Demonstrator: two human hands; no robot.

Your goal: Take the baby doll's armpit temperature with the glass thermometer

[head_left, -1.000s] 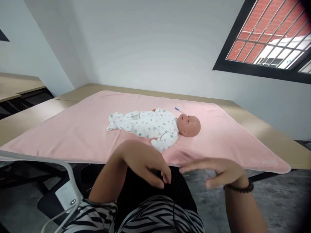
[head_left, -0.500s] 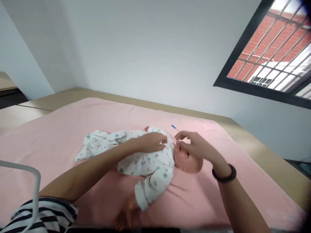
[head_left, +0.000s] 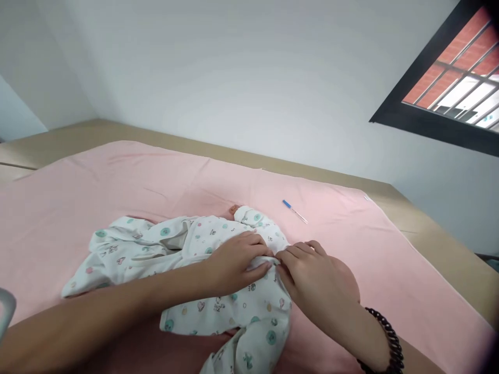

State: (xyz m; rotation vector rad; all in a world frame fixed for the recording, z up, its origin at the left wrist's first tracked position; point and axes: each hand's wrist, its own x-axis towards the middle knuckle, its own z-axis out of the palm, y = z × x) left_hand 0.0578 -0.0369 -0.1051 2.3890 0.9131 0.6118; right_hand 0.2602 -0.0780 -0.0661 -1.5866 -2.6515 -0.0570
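A baby doll lies on its back in white patterned baby clothes (head_left: pixel 230 306), its head (head_left: pixel 346 275) to the right and mostly hidden behind my right hand. My left hand (head_left: pixel 239 262) pinches the front edge of the clothes near the neck, thumb and fingers together. Right beside it, my right hand (head_left: pixel 307 275) grips the same cloth at the collar with its fingertips; a dark beaded bracelet is on that wrist. The doll's far hand (head_left: pixel 234 209) pokes out of its sleeve.
A pink sheet (head_left: pixel 163 176) covers the table under the doll. Beyond the doll lies a thermometer (head_left: pixel 295 211) with a blue end. A wooden ledge (head_left: pixel 218 156) runs along the white wall, with a barred window (head_left: pixel 456 78) at upper right. A pale rail (head_left: pixel 5 309) shows at left.
Both hands have come down from above the doll and taken hold of the clothes at the neck. The view has moved closer and tilted down.
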